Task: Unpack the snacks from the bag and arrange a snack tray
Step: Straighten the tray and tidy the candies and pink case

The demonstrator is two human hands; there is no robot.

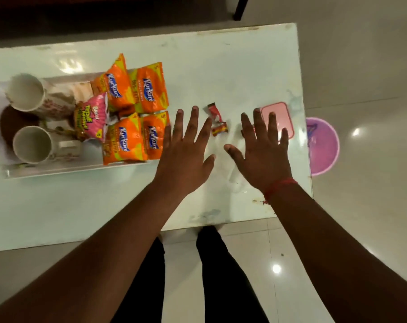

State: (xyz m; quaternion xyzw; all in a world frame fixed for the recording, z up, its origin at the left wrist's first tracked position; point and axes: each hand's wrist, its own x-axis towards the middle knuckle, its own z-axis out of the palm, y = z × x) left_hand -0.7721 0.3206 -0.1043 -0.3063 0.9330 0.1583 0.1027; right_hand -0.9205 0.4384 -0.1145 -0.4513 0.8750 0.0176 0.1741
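Currently, both hands are spread flat with fingers apart above the pale glossy bench [232, 66], holding nothing. The left hand [186, 150] sits just beside the right edge of the white rectangular tray [57, 170]. The right hand [263, 150] partly covers a pink rectangular plastic lid [280, 113] near the bench's right edge. Between the two hands lie two small red candy wrappers [217, 122], resting on the bench, outside the tray. The tray holds four orange Kurkure snack packets [137, 110] in two rows at its right end, one pink snack packet [92, 120] to their left, and two white ceramic mugs [32, 120] at the left end. A purple round plastic tub [323, 150] stands on the floor beyond the bench's right edge.
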